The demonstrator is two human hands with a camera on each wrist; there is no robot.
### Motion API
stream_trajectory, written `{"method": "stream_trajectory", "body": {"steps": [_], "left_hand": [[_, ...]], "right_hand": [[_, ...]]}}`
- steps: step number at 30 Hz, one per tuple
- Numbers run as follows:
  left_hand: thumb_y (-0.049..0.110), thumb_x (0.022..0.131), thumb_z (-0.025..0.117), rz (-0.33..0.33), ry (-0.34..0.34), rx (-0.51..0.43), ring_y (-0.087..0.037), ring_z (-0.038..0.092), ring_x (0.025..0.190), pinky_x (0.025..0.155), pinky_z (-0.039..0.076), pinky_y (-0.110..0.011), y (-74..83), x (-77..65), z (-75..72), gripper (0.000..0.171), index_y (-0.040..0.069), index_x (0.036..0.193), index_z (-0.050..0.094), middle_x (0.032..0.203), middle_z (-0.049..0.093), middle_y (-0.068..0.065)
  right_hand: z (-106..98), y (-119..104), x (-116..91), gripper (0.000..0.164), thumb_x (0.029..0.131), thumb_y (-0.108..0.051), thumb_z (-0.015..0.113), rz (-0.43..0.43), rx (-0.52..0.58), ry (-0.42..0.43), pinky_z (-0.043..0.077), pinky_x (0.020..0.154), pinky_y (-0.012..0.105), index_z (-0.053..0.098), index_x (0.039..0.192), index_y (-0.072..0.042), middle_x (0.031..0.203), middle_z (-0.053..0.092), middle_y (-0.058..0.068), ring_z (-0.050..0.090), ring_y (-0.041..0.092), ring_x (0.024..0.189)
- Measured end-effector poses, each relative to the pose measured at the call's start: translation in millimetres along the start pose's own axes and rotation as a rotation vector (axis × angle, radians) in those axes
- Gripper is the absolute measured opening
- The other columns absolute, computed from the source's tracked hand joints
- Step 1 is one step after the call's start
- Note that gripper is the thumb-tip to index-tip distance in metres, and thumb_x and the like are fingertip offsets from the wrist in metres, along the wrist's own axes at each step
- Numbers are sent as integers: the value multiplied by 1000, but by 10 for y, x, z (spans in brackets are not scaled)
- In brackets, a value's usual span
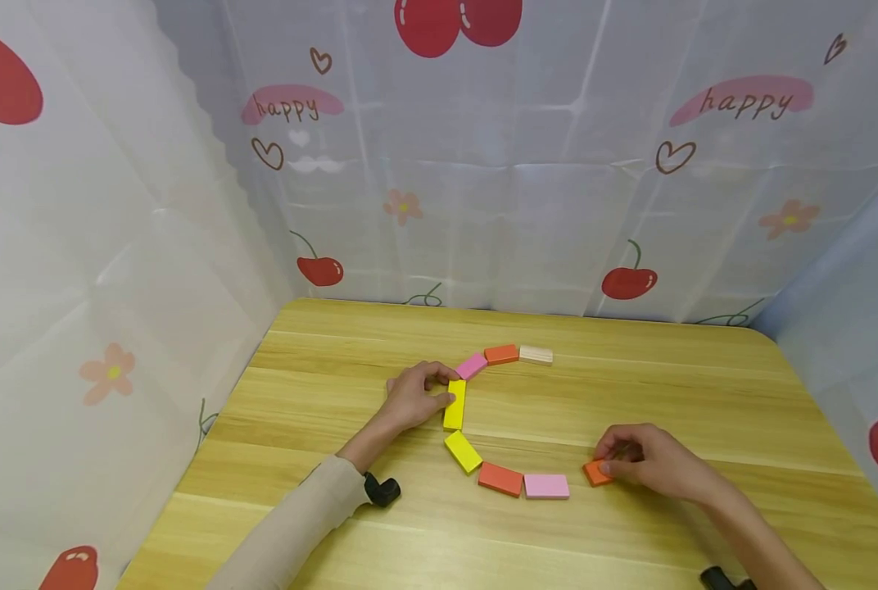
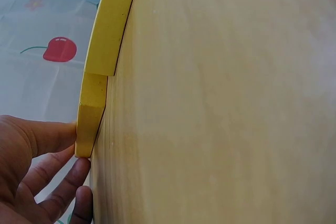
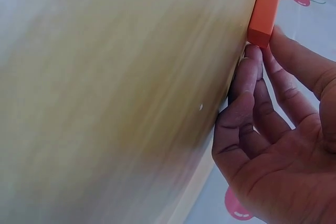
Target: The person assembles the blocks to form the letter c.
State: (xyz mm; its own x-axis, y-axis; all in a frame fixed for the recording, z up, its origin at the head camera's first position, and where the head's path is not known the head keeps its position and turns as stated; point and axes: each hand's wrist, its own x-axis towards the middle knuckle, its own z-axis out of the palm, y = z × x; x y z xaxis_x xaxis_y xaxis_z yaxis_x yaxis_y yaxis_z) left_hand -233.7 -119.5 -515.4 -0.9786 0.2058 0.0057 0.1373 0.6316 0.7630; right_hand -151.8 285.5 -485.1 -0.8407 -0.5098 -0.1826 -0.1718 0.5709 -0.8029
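My left hand (image 1: pixel 414 395) holds a yellow block (image 1: pixel 454 405) lying flat at the left of a curved row. In the left wrist view the thumb (image 2: pixel 52 136) rests against that block (image 2: pixel 92 111), with fingers at its near end. A second yellow block (image 1: pixel 463 452) follows, then a red block (image 1: pixel 500 479) and a pink block (image 1: pixel 546 487). My right hand (image 1: pixel 656 460) pinches an orange block (image 1: pixel 596 473) on the table, a small gap to the right of the pink one. The right wrist view shows this orange block (image 3: pixel 263 18) at the fingertips.
Beyond the left hand the curve continues with a pink block (image 1: pixel 472 366), an orange block (image 1: pixel 501 355) and a plain wood block (image 1: pixel 536 355). All lie on a wooden table (image 1: pixel 704 393). Cherry-patterned curtains (image 1: pixel 483 205) hang behind the table and at its sides.
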Motion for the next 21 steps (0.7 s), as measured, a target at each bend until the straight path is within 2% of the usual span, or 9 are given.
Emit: {"method": "stream_trajectory", "body": {"steps": [8,21], "left_hand": [[19,96,82,5,-8,-13,-23,62,107,96,27,-52,23,-15,-25,22,27,117,79,117,75,3],[20,96,82,15,-6,-21,-25,63,108,95,26,-52,17,-8,-30,22,27,116,79,118,76,2]], "right_hand": [[36,-27,29,12,102,-20,75,-22,3,-9,53,70,25,74,107,-9,98,74,0,64,4,82],[59,-74,37,13,101,-21,76,8,31,-35,52,69,25,73,108,-9,98,73,3,62,6,81]]}}
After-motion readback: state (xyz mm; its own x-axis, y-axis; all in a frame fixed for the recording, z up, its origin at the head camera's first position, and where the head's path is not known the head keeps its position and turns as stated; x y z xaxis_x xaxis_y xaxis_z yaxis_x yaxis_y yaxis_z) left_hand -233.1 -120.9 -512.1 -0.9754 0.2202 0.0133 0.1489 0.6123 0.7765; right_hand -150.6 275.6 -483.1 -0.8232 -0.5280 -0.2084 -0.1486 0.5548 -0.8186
